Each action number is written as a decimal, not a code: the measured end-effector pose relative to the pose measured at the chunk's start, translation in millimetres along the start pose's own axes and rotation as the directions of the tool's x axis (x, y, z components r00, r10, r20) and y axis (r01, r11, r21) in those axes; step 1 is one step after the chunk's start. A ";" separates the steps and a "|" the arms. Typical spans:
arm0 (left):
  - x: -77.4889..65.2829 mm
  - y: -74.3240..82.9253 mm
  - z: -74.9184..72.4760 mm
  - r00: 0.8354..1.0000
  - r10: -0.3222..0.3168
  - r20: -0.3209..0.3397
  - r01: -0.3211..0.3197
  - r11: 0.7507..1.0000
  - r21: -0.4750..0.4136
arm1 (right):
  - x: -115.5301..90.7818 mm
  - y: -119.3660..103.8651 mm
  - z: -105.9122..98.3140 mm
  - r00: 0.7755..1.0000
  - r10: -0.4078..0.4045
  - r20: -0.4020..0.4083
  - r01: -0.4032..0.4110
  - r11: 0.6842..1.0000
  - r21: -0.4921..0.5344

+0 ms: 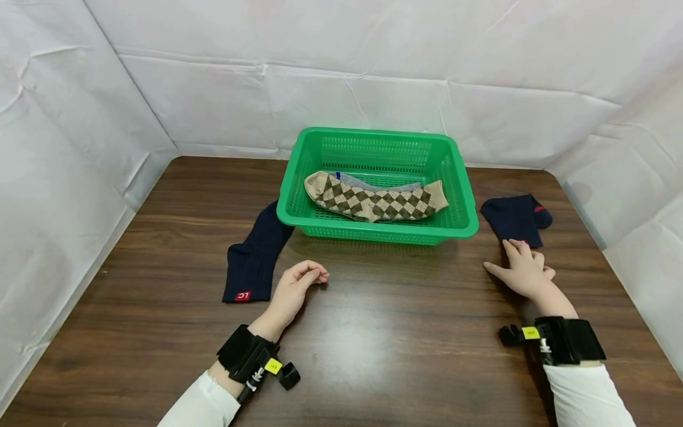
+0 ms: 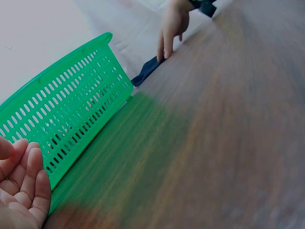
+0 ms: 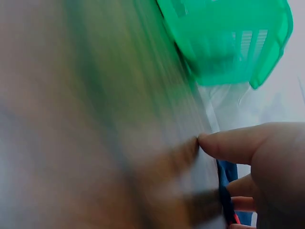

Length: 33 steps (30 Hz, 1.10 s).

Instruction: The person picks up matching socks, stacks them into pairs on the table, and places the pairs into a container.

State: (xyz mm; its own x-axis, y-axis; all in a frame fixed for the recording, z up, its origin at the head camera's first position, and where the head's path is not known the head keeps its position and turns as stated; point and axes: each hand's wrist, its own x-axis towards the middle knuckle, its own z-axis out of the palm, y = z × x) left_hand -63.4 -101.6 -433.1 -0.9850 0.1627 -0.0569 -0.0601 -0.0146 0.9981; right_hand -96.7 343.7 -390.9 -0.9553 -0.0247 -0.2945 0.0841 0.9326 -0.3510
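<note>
My right hand (image 1: pixel 525 274) reaches to a folded navy sock (image 1: pixel 511 218) on the right side of the table. Its fingertips are at the sock's near edge, with the thumb spread away to the left. In the right wrist view, part of the navy sock (image 3: pixel 228 177) shows behind the fingers. My left hand (image 1: pixel 292 290) rests by the table with loosely bent fingers and nothing in them. Beside it on the left lies another navy sock (image 1: pixel 251 261) with a red "LC" label at its cuff; its far end goes out of sight behind the basket's corner.
A green plastic basket (image 1: pixel 373 232) with slotted walls stands at the back centre. Inside lie a beige and brown argyle sock (image 1: pixel 373 198) and a grey sock (image 1: pixel 357 181), partly covered. White sheeting (image 1: pixel 352 95) walls the dark wooden table (image 1: pixel 373 332) at the back and sides.
</note>
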 end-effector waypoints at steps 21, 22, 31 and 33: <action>-0.2 0.6 -0.2 1.000 0.011 0.008 -0.011 1.000 -0.001 | -54.5 -33.6 13.8 0.986 -0.095 -0.138 0.099 0.995 0.023; -0.4 0.8 -0.2 1.000 0.011 0.009 -0.011 1.000 -0.002 | -52.7 -31.6 13.0 0.980 -0.092 -0.175 0.101 0.994 0.039; -1.1 0.3 -0.3 1.000 0.012 -0.008 -0.013 1.000 -0.014 | -16.4 -12.5 -5.5 0.978 -0.043 -0.205 0.050 0.998 0.028; -0.8 0.3 0.1 1.000 0.011 0.000 -0.011 1.000 -0.017 | -10.4 -7.9 -8.0 0.995 -0.020 -0.102 0.019 1.000 -0.013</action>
State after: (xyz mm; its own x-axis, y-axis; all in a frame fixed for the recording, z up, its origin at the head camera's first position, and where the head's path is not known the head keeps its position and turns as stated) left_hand -62.6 -101.6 -432.7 -0.9856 0.1626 -0.0462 -0.0522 -0.0328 0.9981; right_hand -89.7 339.5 -377.9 -0.9807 -0.0069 -0.1951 0.0620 0.9367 -0.3446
